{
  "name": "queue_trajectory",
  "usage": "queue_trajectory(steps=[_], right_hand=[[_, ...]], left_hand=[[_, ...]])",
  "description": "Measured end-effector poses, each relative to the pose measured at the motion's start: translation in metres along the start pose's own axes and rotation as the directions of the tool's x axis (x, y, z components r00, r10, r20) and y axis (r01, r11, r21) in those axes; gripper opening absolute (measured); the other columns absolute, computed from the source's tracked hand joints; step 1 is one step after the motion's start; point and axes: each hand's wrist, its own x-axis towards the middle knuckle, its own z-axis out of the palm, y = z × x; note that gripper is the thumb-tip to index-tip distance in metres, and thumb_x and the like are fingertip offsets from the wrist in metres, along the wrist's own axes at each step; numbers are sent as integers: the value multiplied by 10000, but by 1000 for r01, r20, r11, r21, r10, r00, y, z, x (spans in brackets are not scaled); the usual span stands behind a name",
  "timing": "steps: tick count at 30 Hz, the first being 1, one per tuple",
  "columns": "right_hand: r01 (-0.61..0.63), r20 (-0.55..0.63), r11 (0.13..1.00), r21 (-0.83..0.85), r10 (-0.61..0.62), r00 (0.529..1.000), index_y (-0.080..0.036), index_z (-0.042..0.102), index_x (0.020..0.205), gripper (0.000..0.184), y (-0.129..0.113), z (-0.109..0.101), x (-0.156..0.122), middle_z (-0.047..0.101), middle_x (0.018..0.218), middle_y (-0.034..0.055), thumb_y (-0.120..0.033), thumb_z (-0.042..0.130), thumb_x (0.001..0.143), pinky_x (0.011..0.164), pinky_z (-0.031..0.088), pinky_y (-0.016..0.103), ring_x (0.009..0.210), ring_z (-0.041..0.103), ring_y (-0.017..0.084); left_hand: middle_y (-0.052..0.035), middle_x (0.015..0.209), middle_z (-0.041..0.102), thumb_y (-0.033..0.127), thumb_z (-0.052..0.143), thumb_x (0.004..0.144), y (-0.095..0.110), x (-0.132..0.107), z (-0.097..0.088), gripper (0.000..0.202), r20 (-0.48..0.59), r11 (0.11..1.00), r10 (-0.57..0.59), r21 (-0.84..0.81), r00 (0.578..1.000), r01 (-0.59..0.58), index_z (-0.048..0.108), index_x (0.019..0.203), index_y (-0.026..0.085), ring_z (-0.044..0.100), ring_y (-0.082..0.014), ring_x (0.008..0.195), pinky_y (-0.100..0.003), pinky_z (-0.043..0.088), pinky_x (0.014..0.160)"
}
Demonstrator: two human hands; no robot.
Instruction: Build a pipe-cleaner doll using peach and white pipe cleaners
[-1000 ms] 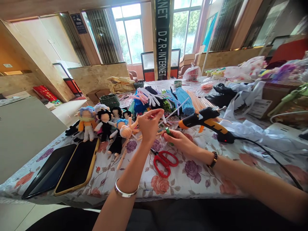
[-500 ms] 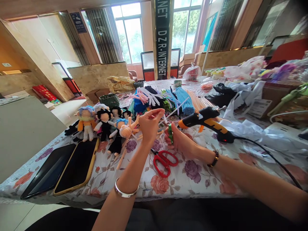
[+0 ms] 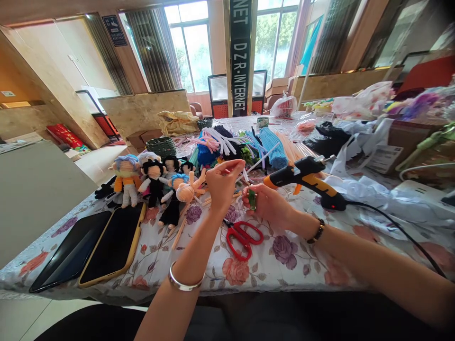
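Observation:
My left hand is raised over the table with thumb and fingers pinched together. Whatever sits in that pinch is too small or hidden to make out. Just right of it and lower, my right hand is wrapped round a small green lighter. The two hands are close but apart. Red-handled scissors lie on the cloth below them. A black and orange glue gun stands right of my right hand, its nozzle end close behind the fingers, with a red light lit.
Several yarn-like dolls and two phones are on the left of the flowered tablecloth. Bundles of pipe cleaners lie behind the hands. A black cable runs to the right, near white ribbon.
My right fingers have shifted on the lighter, covering more of it, and its top has tilted slightly. My left hand keeps its pinch almost in the same place.

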Motion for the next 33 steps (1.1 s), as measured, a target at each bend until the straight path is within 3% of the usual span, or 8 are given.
queue_trajectory(steps=[8,15,21,33], right_hand=[[-56,-5,997,59,56,998,-167,586,768,165,-2,-1,2,532,650,-6,-330,560,779,550,363,246,582,450,101],[-36,-35,999,15,36,999,-216,524,773,112,-2,1,0,464,568,-41,-317,569,754,509,292,234,525,365,101],[-46,-64,997,-54,43,997,-200,435,658,230,-2,5,-1,427,575,-49,-344,606,712,512,278,235,528,335,89],[-9,-118,995,-100,-3,993,-202,421,654,256,-1,10,-2,419,576,-59,-368,615,658,520,291,228,527,329,84]], left_hand=[[-4,683,713,290,721,673,0,0,1,99,-2,1000,2,-5,1000,-2,757,707,204,532,-95,589,-224,416,570],[4,680,707,299,733,662,0,-1,1,100,12,999,33,-28,999,-33,756,711,215,528,-98,600,-233,430,603],[3,699,713,301,729,672,0,-2,1,89,19,998,67,-20,998,-66,755,710,224,576,-118,663,-242,448,649],[18,662,672,284,732,674,2,1,-1,138,40,993,90,-81,995,-86,726,791,212,574,-95,634,-228,413,626]])
